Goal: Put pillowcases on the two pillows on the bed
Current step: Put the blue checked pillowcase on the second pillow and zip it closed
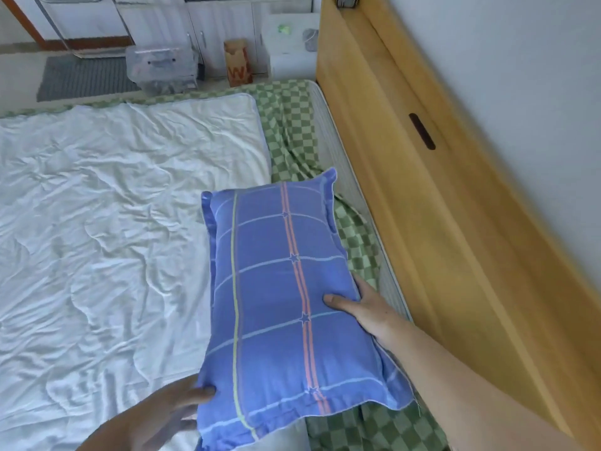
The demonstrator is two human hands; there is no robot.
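A pillow in a blue checked pillowcase (276, 297) with orange and yellow stripes is held above the bed, its long side running away from me. My right hand (361, 309) grips its right edge, thumb on top and fingers underneath. My left hand (162, 415) holds the near left corner, thumb pressed on the fabric. A white piece of cloth or pillow (286, 439) peeks out under the near end; I cannot tell which it is.
A rumpled white quilt (113, 222) covers most of the bed. A green checked sheet (292, 135) lies along the right side by the wooden headboard (439, 222). On the floor beyond stand a clear plastic box (162, 66) and a paper bag (237, 61).
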